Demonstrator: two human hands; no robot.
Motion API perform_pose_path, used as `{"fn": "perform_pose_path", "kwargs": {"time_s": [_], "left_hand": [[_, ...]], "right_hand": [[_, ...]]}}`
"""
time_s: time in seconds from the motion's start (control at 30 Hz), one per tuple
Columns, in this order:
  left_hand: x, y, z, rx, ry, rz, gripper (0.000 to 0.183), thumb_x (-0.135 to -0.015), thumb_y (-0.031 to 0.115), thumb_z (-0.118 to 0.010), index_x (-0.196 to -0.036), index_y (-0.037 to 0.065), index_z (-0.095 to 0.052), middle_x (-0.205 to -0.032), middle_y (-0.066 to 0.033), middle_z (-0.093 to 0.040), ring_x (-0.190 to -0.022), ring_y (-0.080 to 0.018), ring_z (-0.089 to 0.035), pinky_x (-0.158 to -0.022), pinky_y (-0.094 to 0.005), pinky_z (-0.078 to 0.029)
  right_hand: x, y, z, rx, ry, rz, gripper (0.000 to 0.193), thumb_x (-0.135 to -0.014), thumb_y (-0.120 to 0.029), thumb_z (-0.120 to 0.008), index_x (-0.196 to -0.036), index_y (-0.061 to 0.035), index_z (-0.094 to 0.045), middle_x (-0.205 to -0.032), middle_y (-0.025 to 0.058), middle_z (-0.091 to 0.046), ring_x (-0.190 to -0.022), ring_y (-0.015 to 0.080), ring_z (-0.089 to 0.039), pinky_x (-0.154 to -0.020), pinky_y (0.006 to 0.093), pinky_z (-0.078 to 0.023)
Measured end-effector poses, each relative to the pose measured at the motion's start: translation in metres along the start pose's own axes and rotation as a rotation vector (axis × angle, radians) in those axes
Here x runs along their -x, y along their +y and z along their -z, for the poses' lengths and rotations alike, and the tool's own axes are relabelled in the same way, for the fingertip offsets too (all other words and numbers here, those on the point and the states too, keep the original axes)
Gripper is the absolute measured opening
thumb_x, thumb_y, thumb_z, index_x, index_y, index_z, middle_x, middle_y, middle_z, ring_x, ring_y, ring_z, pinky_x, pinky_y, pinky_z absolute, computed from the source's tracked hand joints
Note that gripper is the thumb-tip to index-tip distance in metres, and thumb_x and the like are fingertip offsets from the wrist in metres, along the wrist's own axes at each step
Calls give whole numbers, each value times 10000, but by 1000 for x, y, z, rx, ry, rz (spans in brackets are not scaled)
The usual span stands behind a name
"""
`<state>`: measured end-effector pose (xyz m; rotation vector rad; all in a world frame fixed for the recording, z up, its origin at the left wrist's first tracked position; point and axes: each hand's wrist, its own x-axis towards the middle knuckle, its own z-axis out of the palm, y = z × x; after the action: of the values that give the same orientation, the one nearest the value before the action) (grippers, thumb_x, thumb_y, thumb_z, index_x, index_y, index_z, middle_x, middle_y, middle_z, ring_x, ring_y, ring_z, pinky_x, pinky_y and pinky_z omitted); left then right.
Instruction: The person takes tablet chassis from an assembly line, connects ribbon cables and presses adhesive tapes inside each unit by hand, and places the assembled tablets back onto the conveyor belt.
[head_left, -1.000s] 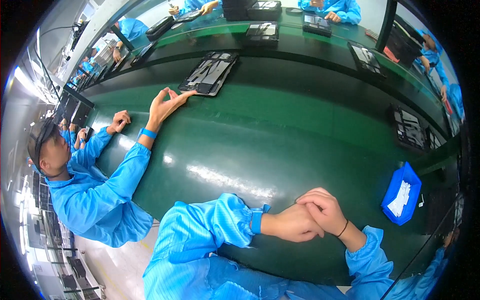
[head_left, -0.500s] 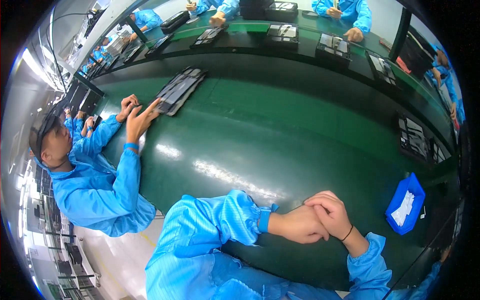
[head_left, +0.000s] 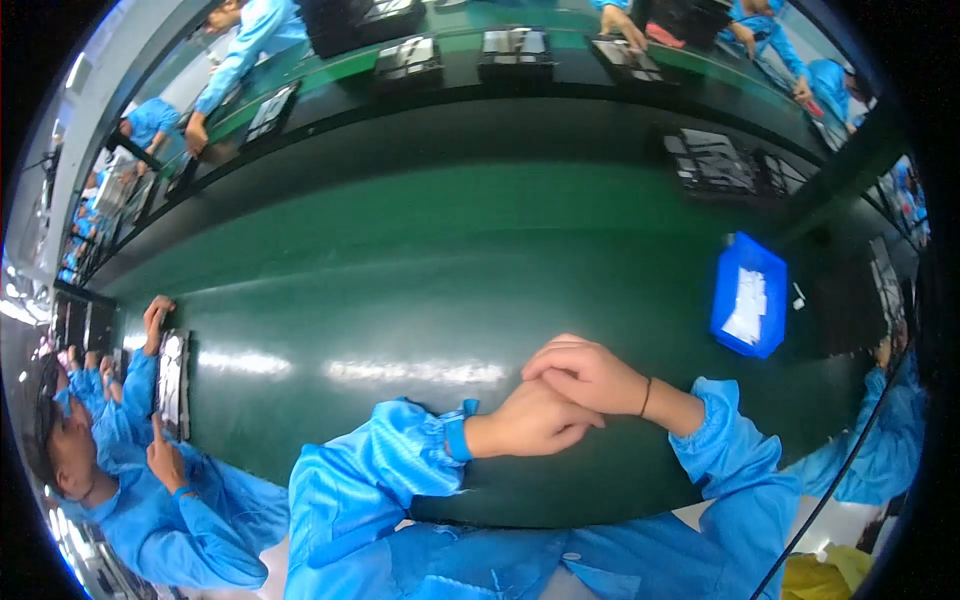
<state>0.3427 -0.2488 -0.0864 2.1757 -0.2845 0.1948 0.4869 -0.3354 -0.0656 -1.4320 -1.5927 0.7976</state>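
My left hand (head_left: pixel 530 418), with a blue strap at its wrist, rests just above or on the green tabletop (head_left: pixel 420 300); its fingers are curled and I see nothing in them. Over its back lies my right hand (head_left: pixel 602 380), a thin dark band at the wrist, its fingers folded round the left one. Nearest to them, on the right, stands a blue plastic bin (head_left: pixel 722 300) holding small white pieces (head_left: pixel 748 308). One loose white piece (head_left: pixel 799 296) lies beside the bin.
On the left a co-worker has hands at a dark tray (head_left: pixel 173 385) of parts. Black trays (head_left: pixel 715 160) with grey and white parts sit at the far right. More trays (head_left: pixel 515 50) line a raised shelf (head_left: pixel 460 92) at the back, with other people's hands near some.
My view has swung to the right, so the bin now appears closer to the middle. The co-worker's tray now lies close beside that person at the left. My hands stay folded together.
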Motion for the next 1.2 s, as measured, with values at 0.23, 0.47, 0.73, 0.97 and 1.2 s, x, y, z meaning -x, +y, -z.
{"fn": "perform_pose_path", "kwargs": {"time_s": [0.23,0.47,0.73,0.97,1.2], "left_hand": [[3,7,15,-56,13,-50,186,-805,141,-598,-949,149,-716,-766,-57,-645,-788,-274,-638,-708,-411,-496],[-10,-4,-9,57,125,-150,135,-807,140,-586,-883,135,-697,-744,-44,-620,-774,-261,-629,-703,-423,-474],[5,-1,-12,104,205,-102,155,-749,132,-563,-793,122,-711,-723,-61,-657,-749,-282,-639,-686,-434,-500],[1,-3,-5,97,217,-88,159,-757,138,-560,-794,132,-715,-715,-53,-652,-757,-277,-640,-681,-429,-499],[6,-1,-7,132,139,-210,138,-803,146,-572,-853,121,-698,-773,-52,-651,-784,-276,-634,-708,-426,-489]], "right_hand": [[-61,-60,117,207,-414,-82,260,-888,-189,-611,-1102,-57,-675,-1004,155,-699,-950,287,-671,-863,373,-523],[-58,180,386,757,361,-471,370,-951,-243,-517,-1194,24,-593,-1196,202,-630,-1154,338,-580,-976,373,-437],[-64,277,427,673,258,-731,323,-925,-36,-477,-1221,-101,-589,-1220,160,-618,-1130,341,-583,-943,435,-462],[-94,244,417,1007,-27,-810,278,-860,-147,-637,-1110,-35,-590,-1055,155,-637,-926,292,-628,-790,403,-492],[-28,278,558,854,-28,-656,311,-835,-147,-650,-1110,-16,-586,-1049,146,-633,-913,259,-620,-787,381,-489]]}}
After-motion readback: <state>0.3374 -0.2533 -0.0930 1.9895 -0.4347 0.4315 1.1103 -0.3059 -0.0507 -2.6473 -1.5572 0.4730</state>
